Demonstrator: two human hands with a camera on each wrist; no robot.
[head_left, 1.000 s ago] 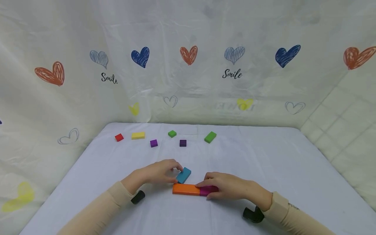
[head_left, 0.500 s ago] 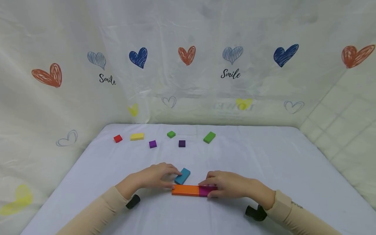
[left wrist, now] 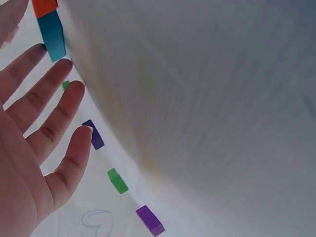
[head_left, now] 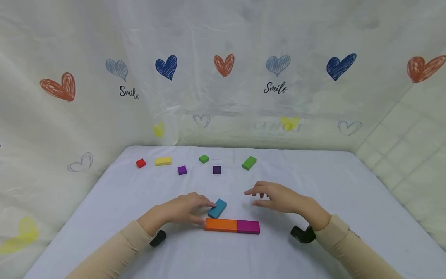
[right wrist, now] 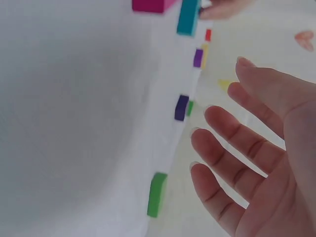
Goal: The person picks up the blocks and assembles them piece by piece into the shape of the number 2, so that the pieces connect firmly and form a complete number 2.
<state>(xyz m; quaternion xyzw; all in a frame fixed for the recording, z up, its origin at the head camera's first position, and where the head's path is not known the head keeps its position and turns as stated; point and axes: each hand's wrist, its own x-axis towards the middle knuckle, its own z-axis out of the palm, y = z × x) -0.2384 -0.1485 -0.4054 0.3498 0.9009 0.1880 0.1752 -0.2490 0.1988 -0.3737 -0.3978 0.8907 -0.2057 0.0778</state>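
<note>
On the white table an orange block (head_left: 221,225) and a magenta block (head_left: 248,227) lie end to end in a row. Just behind the orange one, a blue block (head_left: 217,209) lies slanted. My left hand (head_left: 182,210) is beside them: its index fingertip touches the blue block and its thumb is at the left end of the orange block. In the left wrist view the other fingers (left wrist: 54,126) are spread and hold nothing. My right hand (head_left: 277,197) hovers behind and right of the magenta block, its fingers loosely bent with nothing in them.
Toward the back lie a red block (head_left: 141,163), a yellow block (head_left: 163,161), a purple block (head_left: 182,170), a small green block (head_left: 204,159), a dark purple block (head_left: 216,170) and a longer green block (head_left: 249,162). A heart-printed curtain (head_left: 223,100) hangs behind the table.
My right hand has let go of the magenta block and moved up and away behind it. The left index finger has shifted onto the blue block, with the thumb now at the orange block's end.
</note>
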